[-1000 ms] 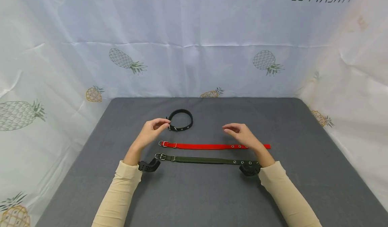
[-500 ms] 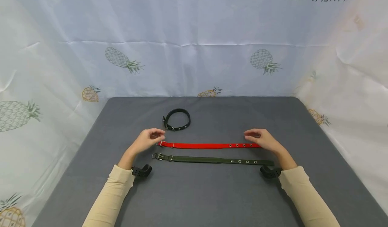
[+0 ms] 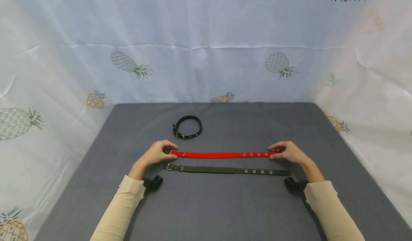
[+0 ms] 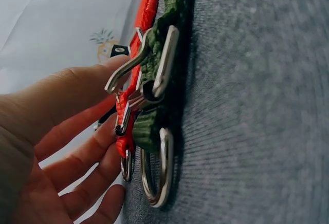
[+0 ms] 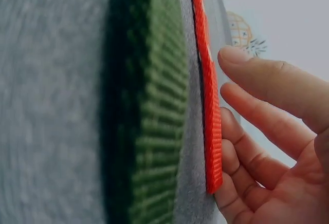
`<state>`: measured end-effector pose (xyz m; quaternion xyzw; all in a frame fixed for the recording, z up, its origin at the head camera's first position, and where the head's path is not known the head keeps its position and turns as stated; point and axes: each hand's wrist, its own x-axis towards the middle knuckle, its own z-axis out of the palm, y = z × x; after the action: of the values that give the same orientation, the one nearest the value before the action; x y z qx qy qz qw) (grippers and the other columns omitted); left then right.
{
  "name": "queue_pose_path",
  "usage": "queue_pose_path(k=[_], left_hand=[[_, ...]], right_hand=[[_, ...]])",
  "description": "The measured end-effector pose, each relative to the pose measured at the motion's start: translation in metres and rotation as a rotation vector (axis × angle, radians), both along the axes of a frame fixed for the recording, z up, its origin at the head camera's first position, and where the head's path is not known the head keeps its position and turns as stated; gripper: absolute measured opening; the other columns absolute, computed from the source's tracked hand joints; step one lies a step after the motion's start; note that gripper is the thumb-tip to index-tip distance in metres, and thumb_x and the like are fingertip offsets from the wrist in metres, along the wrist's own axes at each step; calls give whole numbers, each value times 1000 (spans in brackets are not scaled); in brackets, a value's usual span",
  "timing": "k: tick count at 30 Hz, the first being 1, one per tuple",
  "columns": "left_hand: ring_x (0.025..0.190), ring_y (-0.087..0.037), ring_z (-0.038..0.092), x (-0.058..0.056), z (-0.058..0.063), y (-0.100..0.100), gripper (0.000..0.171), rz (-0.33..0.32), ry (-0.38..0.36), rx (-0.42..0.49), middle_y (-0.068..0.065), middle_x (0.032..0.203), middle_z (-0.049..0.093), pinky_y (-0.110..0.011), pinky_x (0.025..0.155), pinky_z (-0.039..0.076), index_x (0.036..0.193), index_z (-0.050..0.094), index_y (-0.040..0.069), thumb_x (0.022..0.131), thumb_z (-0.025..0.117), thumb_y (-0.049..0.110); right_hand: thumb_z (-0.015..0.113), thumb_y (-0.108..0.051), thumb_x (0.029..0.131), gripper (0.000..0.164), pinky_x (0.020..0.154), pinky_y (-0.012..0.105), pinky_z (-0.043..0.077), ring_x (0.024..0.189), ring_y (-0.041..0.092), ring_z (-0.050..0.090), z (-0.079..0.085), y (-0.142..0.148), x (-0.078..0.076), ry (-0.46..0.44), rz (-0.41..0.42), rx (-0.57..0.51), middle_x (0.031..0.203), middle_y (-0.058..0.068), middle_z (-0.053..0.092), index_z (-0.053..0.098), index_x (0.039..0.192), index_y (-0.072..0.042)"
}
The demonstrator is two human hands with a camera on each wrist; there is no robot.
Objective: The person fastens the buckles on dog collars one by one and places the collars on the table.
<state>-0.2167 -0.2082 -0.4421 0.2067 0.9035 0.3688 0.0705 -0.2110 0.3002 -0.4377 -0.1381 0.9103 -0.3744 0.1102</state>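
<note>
A red dog collar point(image 3: 212, 155) lies stretched out flat on the dark grey table. My left hand point(image 3: 156, 153) is at its buckle end, thumb on the near side and fingers on the far side. In the left wrist view the fingers come right up to the red webbing point(image 4: 123, 144), partly behind the green collar's buckle point(image 4: 166, 62). My right hand point(image 3: 291, 153) straddles the holed end, thumb and fingers apart. The right wrist view shows its thumb point(image 5: 239, 57) off the red strap tip point(image 5: 212, 147), with fingertips close beside it.
A dark green collar point(image 3: 212, 169) lies straight and parallel, nearer the person. Behind the red one, a black collar point(image 3: 193, 136) is buckled into a ring. The grey table point(image 3: 206, 205) is enclosed by a pineapple-print curtain point(image 3: 206, 73). Each wrist wears a black camera mount point(image 3: 152, 182).
My left hand has come down from beside the black collar to the red collar's buckle end. My right hand has moved right and down to its holed end. The collars lie as before.
</note>
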Motion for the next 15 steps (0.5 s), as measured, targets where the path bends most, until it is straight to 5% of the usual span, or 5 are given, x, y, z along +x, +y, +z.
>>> queue_pose_path(k=[15], left_hand=[[75,-15,55,-5,3,2,16,-34,100,-108,-10,87,69,-21,67,43,92,76,4,78,79,10]], right_hand=[[74,-9,82,20,58,20,37,63,0,42,2,-3,-2,20,14,90,87,14,68,72,98,3]])
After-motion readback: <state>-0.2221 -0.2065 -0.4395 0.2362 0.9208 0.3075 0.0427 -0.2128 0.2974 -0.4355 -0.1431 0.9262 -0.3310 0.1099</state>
